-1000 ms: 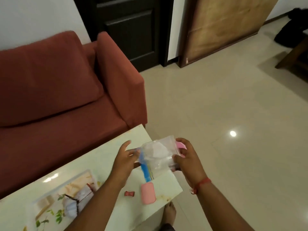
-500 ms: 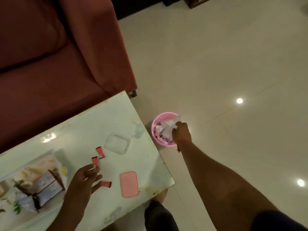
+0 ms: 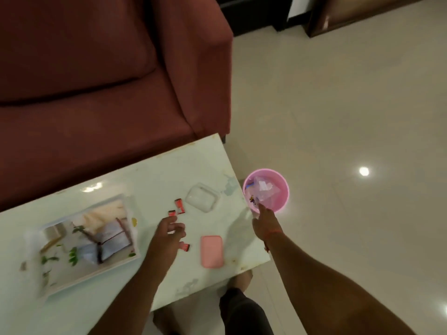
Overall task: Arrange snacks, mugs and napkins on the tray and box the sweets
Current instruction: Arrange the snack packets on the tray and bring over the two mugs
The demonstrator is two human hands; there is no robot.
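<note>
Nearest: person's knee and foot under the table [image 3: 169, 180] edge.

Left hand [image 3: 167, 235] hovers over the table, fingers loosely curled and spread, holding nothing I can see. It sits among three small red sweets: one [image 3: 185, 247] just beside its right edge, one [image 3: 172, 213] at the fingertips, one [image 3: 179, 206] a bit further out. One more may be hidden under the fingers; can't tell.

Pink lid [image 3: 212, 251] lies flat near the table corner, right of the left hand. Clear box [image 3: 202, 197] sits beyond the sweets, looks empty, apart from the lid.

Tray [image 3: 121, 258] to the left, printed surface, blurred. Something pale lies on it, could be napkins; no mugs or snacks that I can make out.

Right hand [image 3: 264, 223] reaches off the table end towards the pink bin [image 3: 283, 187] on the floor, index finger out and touching or just short of the rim, nothing held. Bin holds crumpled clear plastic [image 3: 264, 189] and other scraps.

Sofa [image 3: 96, 81] behind the table, tiled floor beyond.

Progress, my read: early. Wrapper looks binned, sweets loose on the table, none boxed, lid off. Left to do: sweets into the box, lid on, then mugs, snacks, napkins onto the tray. Risk: sweets are small and near the table end, easy to flick off.
</note>
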